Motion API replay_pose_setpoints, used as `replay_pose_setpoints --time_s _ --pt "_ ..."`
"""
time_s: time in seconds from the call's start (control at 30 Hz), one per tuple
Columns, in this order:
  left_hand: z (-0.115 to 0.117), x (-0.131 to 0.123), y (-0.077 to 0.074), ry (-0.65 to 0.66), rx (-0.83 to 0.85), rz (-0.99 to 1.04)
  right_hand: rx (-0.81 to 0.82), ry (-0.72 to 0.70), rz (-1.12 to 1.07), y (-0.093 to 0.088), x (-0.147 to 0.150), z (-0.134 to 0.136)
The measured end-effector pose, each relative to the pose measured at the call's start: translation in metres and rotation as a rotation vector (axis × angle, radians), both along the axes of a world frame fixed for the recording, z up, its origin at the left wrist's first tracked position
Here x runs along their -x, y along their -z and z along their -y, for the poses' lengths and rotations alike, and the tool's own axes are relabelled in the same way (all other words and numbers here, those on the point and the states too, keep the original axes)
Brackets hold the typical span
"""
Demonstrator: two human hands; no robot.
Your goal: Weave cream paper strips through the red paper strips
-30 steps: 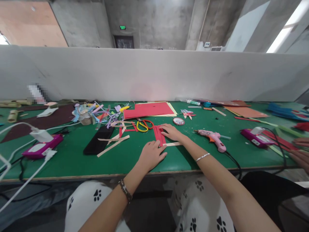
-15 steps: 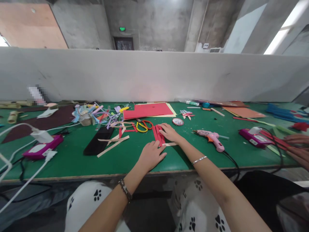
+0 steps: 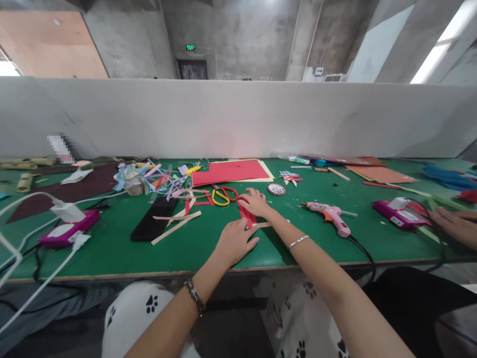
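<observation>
Red paper strips lie side by side on the green table, with a pale strip crossing under their near end. My left hand rests at the near end of the strips, fingers stretched out and touching them. Across their far end lies my right hand, its fingers spread flat and covering part of the red paper. Just beyond, to the left, are scissors with yellow and red handles. More red strips and beige strips are left of them, some over a black phone.
Red sheets lie behind my hands. A round dish and a pink glue gun with a cord are to the right. Purple power strips with cables stand at both sides. A co-worker's hand is at the far right.
My right hand has shifted left over the far end of the red strips, covering more of them. My left hand stays in place. The co-worker's hand has also moved.
</observation>
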State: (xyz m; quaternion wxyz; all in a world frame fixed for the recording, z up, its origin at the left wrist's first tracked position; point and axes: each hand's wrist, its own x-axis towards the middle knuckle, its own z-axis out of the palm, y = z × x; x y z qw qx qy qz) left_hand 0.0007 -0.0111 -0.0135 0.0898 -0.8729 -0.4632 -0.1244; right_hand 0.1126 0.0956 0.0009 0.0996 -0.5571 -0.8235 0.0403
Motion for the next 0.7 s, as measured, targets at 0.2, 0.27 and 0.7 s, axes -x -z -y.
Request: replay_pose_setpoints --time_s 0.2,0.27,0.7 --pt "-0.001 0.0 -0.002 0.012 -0.002 0.003 0.005 0.055 -0.018 -0.003 0.025 -0.011" --pt "-0.001 0.0 -0.002 0.002 0.011 0.003 0.008 0.025 -0.019 -0.003 0.031 -0.009" --pt "0.0 0.0 -0.002 0.005 0.012 0.037 0.012 -0.049 -0.004 -0.012 -0.016 0.008"
